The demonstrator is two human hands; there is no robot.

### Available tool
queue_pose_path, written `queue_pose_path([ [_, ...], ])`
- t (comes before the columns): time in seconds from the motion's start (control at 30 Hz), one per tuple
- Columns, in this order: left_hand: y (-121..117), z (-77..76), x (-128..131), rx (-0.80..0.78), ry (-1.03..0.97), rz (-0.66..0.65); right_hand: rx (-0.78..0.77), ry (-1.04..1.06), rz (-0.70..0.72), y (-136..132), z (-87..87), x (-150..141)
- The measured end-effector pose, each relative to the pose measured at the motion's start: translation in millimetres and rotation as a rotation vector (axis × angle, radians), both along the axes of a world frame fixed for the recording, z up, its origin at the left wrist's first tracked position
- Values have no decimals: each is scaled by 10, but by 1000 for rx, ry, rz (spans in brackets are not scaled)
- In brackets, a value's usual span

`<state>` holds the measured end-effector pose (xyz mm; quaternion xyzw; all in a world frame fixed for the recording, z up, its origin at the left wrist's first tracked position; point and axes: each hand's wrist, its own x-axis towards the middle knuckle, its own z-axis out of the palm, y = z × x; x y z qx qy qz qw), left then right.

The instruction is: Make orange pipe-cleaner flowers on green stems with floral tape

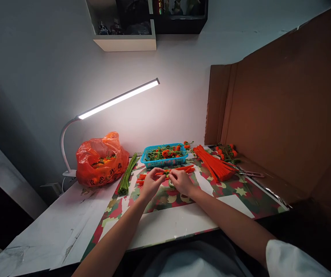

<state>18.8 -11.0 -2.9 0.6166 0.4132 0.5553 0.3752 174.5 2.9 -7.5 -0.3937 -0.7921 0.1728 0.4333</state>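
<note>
My left hand (153,182) and my right hand (182,181) meet over the middle of the table, fingertips pinched together. Between them is a small green piece (167,174), partly hidden by the fingers; it looks fuzzy, but its exact kind is too small to make out. Right behind the hands lie loose red-orange pipe cleaners (187,168). Under the right fingers, a pale ring-shaped roll (171,184) shows in part.
A blue basket (165,163) holds orange fuzzy flowers on green stems. Green pipe cleaners (128,175) lie left, beside a red plastic bag (102,163). A red-orange bundle (216,165) and more flowers (226,152) lie right. A lamp (119,99) shines above; cardboard (283,104) stands right.
</note>
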Motion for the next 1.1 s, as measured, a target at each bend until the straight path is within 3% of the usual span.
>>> queue_pose_path([
  [0.17,6,76,-107,243,366,-122,190,-228,219,81,37,115],
  [0.3,27,92,-156,239,409,-176,268,-306,293,97,61,154],
  [0.6,44,-8,-72,94,166,-12,55,-40,53,-36,36,-19],
  [0.73,49,-23,-29,23,109,21,-6,54,59,-9,15,-41],
  [0.83,84,-16,-43,-65,-56,73,-84,130,71,36,7,-8],
  [0.97,148,-5,-154,-188,-270,196,8,-80,61,32,-27,12],
  [1.1,210,-31,-257,-340,-335,167,102,-414,87,-23,-95,-20],
])
